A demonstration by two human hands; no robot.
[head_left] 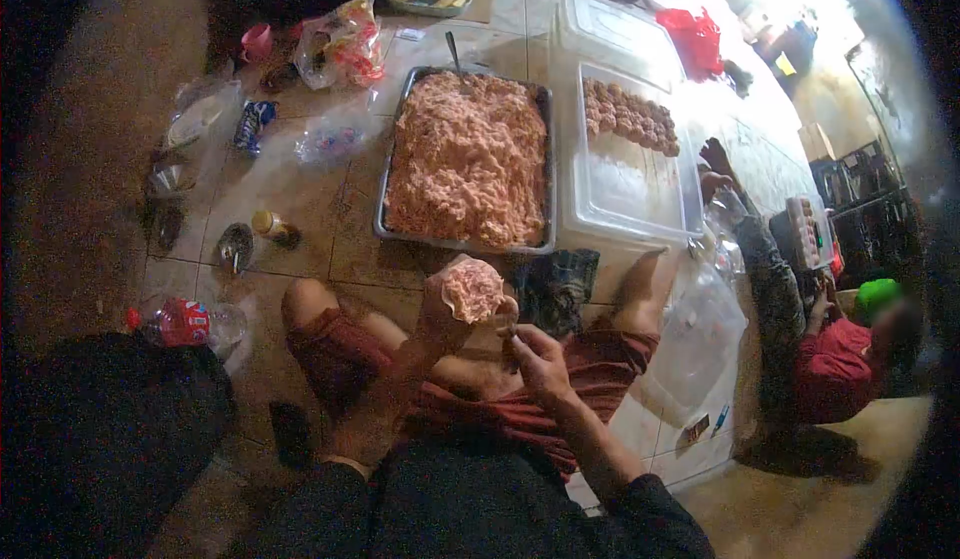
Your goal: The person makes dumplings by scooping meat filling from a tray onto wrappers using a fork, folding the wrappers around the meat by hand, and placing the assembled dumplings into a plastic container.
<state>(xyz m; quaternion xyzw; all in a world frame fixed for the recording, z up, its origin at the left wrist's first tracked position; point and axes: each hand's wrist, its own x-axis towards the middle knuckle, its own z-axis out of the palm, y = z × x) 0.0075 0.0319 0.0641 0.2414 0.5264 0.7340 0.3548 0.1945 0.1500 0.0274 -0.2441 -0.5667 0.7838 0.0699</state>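
While left (446, 311) cups one lump (473, 290), right (537, 357) holds cutlery (506, 327).

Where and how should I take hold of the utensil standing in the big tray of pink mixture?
Pinch the upper part of its handle, coming down from above. The handle sticks up slim and bare at the far edge of the tray, while its lower end is sunk in the pink mixture, so gripping high should keep the fingers clean.
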